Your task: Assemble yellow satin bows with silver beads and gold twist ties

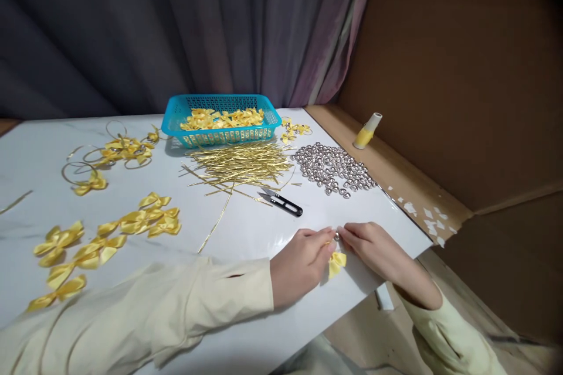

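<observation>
Close to the table's front right edge, my left hand [301,263] is closed on a yellow ribbon bow [336,263], whose loops hang out below the fingers. A small silver bead [336,235] shows between the fingertips of both hands. My right hand [372,249] is closed in a pinch at that bead, its fingertips nearly touching those of the left. Whether a twist tie runs through the bead is hidden by the fingers. Black thread snips [285,204] lie beyond my hands, next to a pile of gold twist ties [246,161].
A heap of silver beads [329,167] lies at the right. Behind stands a blue basket [176,132] of yellow bows. Loose bows [149,217] and bows with ties [125,149] lie left. A thread cone [368,130] stands by the cardboard wall [440,82].
</observation>
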